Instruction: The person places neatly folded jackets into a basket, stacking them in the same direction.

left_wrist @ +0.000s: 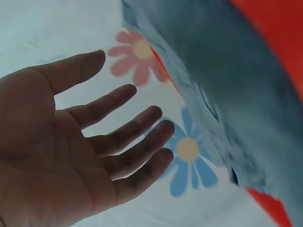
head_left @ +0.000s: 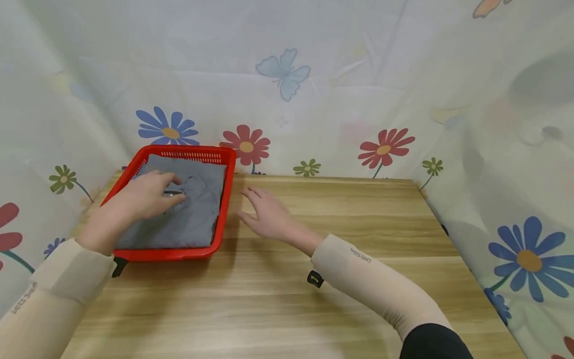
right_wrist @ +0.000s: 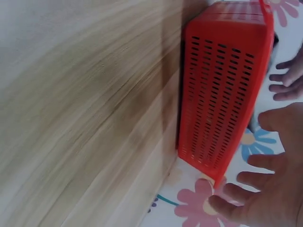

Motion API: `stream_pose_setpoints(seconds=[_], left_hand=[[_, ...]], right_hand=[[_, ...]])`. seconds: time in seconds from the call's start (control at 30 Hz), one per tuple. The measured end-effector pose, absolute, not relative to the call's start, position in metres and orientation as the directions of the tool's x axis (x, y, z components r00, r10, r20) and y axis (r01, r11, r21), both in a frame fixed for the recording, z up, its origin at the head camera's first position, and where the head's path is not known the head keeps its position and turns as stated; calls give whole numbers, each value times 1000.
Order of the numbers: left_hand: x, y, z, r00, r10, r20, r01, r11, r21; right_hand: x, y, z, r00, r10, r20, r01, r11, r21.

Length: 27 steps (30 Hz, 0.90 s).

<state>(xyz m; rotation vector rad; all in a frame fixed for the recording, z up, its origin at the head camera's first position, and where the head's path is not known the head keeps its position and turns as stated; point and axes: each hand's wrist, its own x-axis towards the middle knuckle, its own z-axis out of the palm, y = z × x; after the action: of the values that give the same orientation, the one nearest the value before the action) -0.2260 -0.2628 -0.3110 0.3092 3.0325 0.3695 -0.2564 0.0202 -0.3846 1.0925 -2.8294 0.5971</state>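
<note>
A red plastic basket (head_left: 218,229) with slotted walls stands at the left of the table. Grey-blue folded cloth (head_left: 193,219) fills it nearly to the rim, with a small dark and shiny detail near its middle. Over the cloth hovers my left hand (head_left: 150,194), its fingers spread and apart from the fabric in the left wrist view. My right hand (head_left: 269,214) is held in the air just right of the basket, fingers loosely extended and holding nothing. In the right wrist view its fingers (right_wrist: 253,177) reach past the basket's slotted side.
The wood-grain table (head_left: 358,214) extends to the right of the basket and toward me. A white curtain (head_left: 332,114) printed with flowers and a butterfly hangs behind it and at both sides. Black tabs, one a small tag (head_left: 315,278), hang near both sleeve cuffs.
</note>
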Motion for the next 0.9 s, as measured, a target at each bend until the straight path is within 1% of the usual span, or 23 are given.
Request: stream_pose_setpoints(seconds=[0.23, 0.43, 0.67, 0.83, 0.9], left_hand=[[-213, -234, -317, -963, 264, -42, 237, 916, 322], [-208, -203, -315, -957, 289, -31, 255, 886, 387], [-207, -174, -326, -942, 336, 25, 317, 859, 403], [-205, -153, -346, -949, 304, 79, 310, 863, 400], [-205, -145, -354, -950, 293, 110, 313, 870, 381]], right_hand=[[-248, 46, -384, -767, -638, 65, -624, 719, -306], [-238, 74, -385, -795, -607, 1, -580, 760, -293], [-232, 100, -389, -844, -537, 6, -513, 803, -302], [-230, 114, -393, -877, -478, 40, -470, 840, -271], [-230, 118, -393, -885, -462, 62, -462, 849, -258]])
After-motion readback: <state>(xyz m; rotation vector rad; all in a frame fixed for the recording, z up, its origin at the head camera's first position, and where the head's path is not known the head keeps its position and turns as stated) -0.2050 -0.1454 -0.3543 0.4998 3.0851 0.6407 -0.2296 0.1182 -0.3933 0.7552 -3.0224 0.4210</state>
